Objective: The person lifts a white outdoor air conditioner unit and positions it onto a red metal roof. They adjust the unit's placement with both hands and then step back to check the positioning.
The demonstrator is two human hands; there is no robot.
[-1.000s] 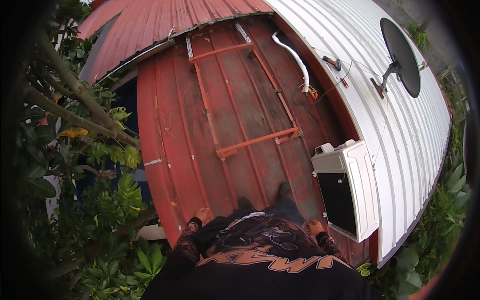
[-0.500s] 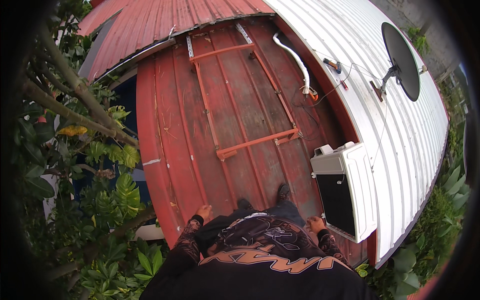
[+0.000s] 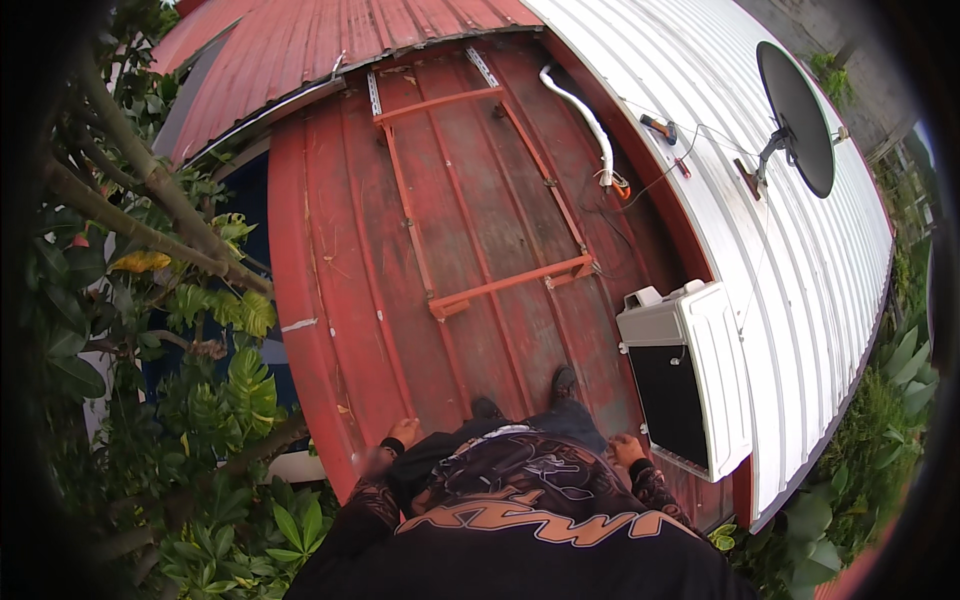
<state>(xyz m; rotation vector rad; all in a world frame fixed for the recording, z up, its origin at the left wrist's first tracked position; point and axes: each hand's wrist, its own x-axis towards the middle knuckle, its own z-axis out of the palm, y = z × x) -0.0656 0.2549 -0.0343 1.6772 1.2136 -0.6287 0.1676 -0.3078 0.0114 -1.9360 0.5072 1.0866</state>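
Note:
My left hand hangs beside my thigh over the red metal roof, its fingers loosely bent and apart, holding nothing I can see. On the other side, my right hand hangs by my hip, half curled and visibly holding nothing. Nearest to it stands a white outdoor air-conditioner unit with a dark side, a small gap away from the fingers. Ahead of my feet a rectangular red-brown metal frame lies on the roof.
A white wrapped pipe with orange-ended wiring lies beside the frame. On the white corrugated roof at right are a power drill, a small red tool and a dark satellite dish. Branches and leaves crowd the left edge.
The view has shifted slightly, so the roof, frame and unit sit a little further left and up. Both hands stay low at my sides, the left one slightly lower.

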